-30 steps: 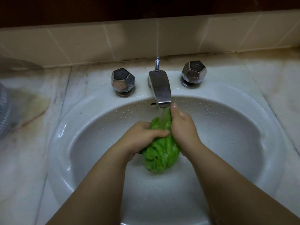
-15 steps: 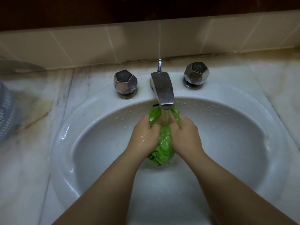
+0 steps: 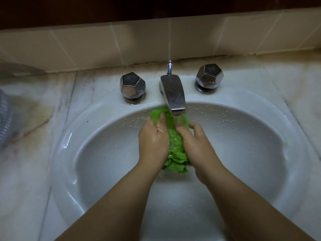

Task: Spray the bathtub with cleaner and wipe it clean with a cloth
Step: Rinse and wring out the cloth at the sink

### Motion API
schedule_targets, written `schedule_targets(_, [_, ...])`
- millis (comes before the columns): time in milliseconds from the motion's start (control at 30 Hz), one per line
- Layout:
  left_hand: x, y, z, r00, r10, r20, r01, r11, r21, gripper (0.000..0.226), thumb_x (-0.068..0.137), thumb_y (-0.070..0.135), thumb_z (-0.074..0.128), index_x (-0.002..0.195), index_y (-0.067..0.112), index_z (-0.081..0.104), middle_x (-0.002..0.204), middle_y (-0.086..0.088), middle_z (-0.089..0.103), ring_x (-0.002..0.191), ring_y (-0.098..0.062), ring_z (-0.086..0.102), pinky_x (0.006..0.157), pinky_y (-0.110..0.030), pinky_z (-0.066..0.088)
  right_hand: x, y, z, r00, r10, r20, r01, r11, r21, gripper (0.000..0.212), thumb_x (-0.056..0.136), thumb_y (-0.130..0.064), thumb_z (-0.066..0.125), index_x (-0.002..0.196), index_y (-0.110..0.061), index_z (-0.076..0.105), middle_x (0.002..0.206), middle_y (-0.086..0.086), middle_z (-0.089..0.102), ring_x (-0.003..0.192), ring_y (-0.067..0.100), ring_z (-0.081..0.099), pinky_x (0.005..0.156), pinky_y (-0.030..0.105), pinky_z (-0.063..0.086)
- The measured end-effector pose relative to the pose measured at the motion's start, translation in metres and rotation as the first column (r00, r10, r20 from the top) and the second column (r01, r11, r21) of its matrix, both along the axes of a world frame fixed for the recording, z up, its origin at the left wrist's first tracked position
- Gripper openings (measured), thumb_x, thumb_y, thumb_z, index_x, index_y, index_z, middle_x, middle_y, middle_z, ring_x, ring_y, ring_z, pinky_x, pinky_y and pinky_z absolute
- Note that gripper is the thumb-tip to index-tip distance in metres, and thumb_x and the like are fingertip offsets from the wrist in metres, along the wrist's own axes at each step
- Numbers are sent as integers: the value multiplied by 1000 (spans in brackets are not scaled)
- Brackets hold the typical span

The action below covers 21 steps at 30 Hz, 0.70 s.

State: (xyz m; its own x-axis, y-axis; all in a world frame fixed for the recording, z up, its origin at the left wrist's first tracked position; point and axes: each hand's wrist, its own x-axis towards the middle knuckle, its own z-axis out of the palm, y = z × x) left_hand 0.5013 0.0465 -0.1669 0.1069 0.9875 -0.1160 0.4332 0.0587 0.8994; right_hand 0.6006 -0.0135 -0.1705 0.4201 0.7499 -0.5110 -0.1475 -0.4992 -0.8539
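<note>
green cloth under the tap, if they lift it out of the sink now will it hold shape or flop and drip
The green cloth would probably flop: it bunches in folds between the left hand and right hand. It is likely heavy for its size and dripping, since water from the faucet runs onto it. Its sheen suggests it may feel slick.

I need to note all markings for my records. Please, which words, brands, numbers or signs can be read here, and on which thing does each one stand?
None can be read. The spout, the two knobs, the sink, the tiles and the cloth held in the left hand and right hand show no text.
</note>
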Motion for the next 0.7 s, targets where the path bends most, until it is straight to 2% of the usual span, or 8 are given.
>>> schedule_targets(100, [2, 4, -6, 998, 59, 29, -59, 998, -14, 32, 109, 40, 40, 100, 22, 64, 88, 5, 66, 82, -4, 61, 69, -26, 42, -14, -2, -4, 1000, 4, -30, -2, 999, 50, 48, 78, -76, 56, 121, -55, 56, 106, -13, 75, 97, 12, 74, 91, 47, 60])
schedule_targets(200, [2, 3, -9, 980, 103, 172, -90, 993, -82, 29, 105, 38, 48, 90, 22, 67, 89, 1, 70, 88, -16, 67, 77, -33, 51, -12, 4, 0, 980, -65, 189, 49, 995, 92, 28, 98, -59, 55, 105, -35, 68, 93, -9, 75, 87, 11, 72, 83, 43, 59])
schedule_targets(300, [-2, 3, -4, 959, 124, 254, -93, 987, -129, 19, 90, 40, 65, 86, 23, 73, 84, 3, 75, 85, -19, 72, 80, -41, 59, 0, 10, 3, 939, -63, 338, 40, 996, 77, 43, 101, -51, 55, 74, -19, 64, 68, 0, 65, 65, 18, 62, 63, 35, 50])
schedule_targets(400, [-4, 6, -5, 927, 200, 316, -131, 965, -227, 35, 71, 43, 76, 97, 22, 66, 92, -4, 74, 87, -23, 74, 82, -52, 61, 9, 12, 9, 900, -4, 436, -28, 997, 65, 58, 100, -58, 53, 72, -8, 59, 66, 8, 62, 62, 23, 58, 57, 37, 45])
schedule_targets(467, [-4, 6, -4, 909, 204, 363, -94, 950, -299, 42, 68, 34, 73, 107, 23, 62, 100, -6, 73, 91, -22, 74, 84, -48, 62, 12, 13, 10, 894, 15, 448, -58, 995, 83, 63, 99, -62, 49, 81, -3, 61, 74, 14, 66, 70, 30, 63, 66, 43, 51])
schedule_targets(533, [-5, 6, -7, 912, 123, 391, 18, 941, -339, 36, 73, 24, 65, 109, 21, 71, 99, -9, 76, 88, -24, 74, 77, -45, 62, 13, 13, 10, 899, 34, 438, -74, 995, 74, 66, 99, -65, 45, 87, -1, 63, 82, 14, 69, 76, 28, 66, 72, 44, 53])
schedule_targets(633, [-6, 5, -6, 920, 58, 389, 89, 933, -349, 18, 76, 18, 59, 81, 19, 76, 75, -3, 71, 69, -18, 66, 64, -34, 51, 10, 15, 8, 928, 5, 373, -33, 997, 67, 71, 91, -72, 44, 87, -4, 64, 81, 14, 69, 77, 30, 66, 73, 46, 55])
schedule_targets(700, [-7, 6, -6, 928, 46, 369, 105, 920, -377, 6, 71, 27, 66, 71, 22, 67, 71, -1, 66, 69, -18, 64, 63, -35, 50, 11, 19, 7, 939, -56, 339, 40, 998, 54, 54, 92, -67, 53, 86, -13, 55, 78, 7, 62, 74, 25, 61, 73, 44, 50])
